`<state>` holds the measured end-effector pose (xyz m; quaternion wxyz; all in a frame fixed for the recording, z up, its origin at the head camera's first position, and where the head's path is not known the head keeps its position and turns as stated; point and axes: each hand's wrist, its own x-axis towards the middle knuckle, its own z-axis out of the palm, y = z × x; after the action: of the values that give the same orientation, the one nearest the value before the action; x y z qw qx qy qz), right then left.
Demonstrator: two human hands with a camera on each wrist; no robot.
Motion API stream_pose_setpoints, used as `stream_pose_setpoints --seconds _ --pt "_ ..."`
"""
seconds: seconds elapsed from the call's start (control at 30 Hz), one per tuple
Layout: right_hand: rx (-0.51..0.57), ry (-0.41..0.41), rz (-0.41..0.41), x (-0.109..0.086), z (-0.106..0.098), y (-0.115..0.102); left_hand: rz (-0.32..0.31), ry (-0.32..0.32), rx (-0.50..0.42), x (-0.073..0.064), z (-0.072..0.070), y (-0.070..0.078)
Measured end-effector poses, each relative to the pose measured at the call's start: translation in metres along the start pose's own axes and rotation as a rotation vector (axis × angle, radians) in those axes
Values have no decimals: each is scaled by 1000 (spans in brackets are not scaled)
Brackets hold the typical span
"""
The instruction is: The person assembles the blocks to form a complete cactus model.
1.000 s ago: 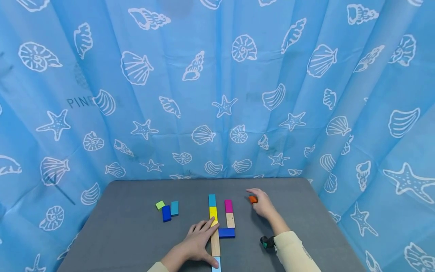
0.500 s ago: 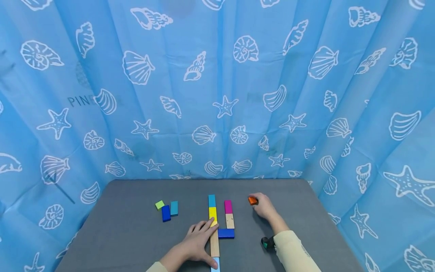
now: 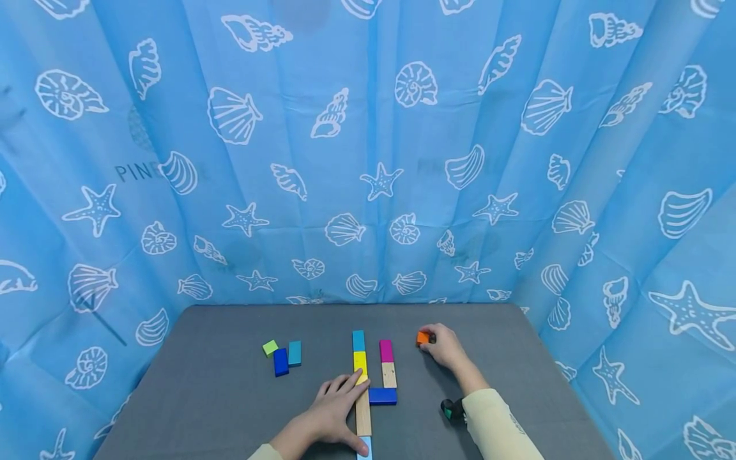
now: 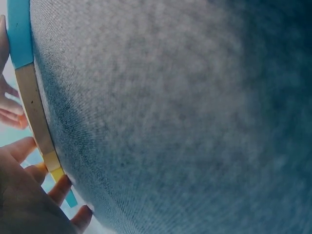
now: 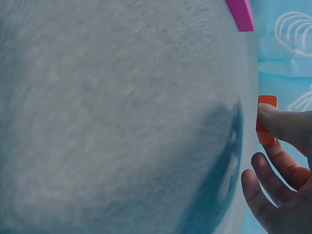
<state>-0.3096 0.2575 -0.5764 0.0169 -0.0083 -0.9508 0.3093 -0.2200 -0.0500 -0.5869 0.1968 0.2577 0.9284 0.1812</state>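
My right hand (image 3: 447, 348) pinches an orange block (image 3: 423, 338) between thumb and fingers at the right of the table. In the right wrist view the thumb presses on the face of that orange block (image 5: 266, 121), and the other fingers spread below. My left hand (image 3: 333, 409) rests with spread fingers along a straight row of blocks. Its thumb lies on the light blue block (image 3: 365, 448) at the near end, and its fingertips touch around the yellow block (image 3: 360, 362) and the wooden block (image 3: 363, 414). A teal block (image 3: 358, 340) forms the row's far end.
A dark blue block (image 3: 383, 397) juts right from the row, with a small wooden block (image 3: 389, 375) and a magenta block (image 3: 386, 350) extending away from it. At the left lie a lime block (image 3: 270, 347), a blue block (image 3: 281, 361) and a teal-blue block (image 3: 295, 352).
The right fingers have closed in on the orange block and turned it, so a squarer face shows now. The left hand stays where it was on the row.
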Motion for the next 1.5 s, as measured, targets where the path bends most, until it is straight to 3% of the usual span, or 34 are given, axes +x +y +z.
stream_pose_setpoints --seconds 0.6,1.5 --pt "41 13 -46 5 0 -33 -15 -12 -15 -2 -1 1" --pt "109 -83 -143 26 24 -76 -18 -17 -3 1 -2 2"
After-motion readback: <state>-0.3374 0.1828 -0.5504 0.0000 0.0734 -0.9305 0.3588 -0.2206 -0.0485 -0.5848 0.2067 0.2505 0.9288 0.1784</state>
